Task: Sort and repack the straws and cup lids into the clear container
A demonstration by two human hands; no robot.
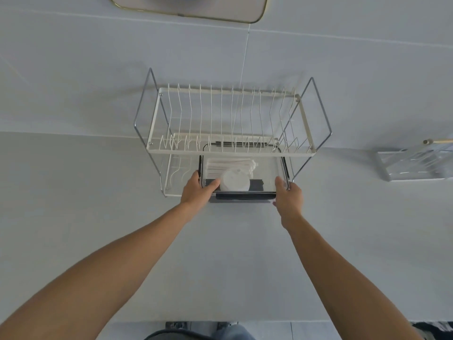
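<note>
The clear container (pixel 268 168) sits in the lower tier of a two-tier dish rack (pixel 230 151), its far end under the upper shelf. Inside lie white wrapped straws (pixel 230 165), a stack of white cup lids (pixel 234 180) and black straws (pixel 256 185). More black straws (pixel 241 144) show at its far end. My left hand (pixel 197 188) grips the container's near left corner, thumb over the rim. My right hand (pixel 288 192) grips the near right corner.
The rack stands on a white counter against a white wall. A clear acrylic holder (pixel 414 163) with a wooden rod stands at the right. A gold-rimmed mirror (pixel 191 11) hangs on the wall above. The counter's front edge runs near the bottom of the view.
</note>
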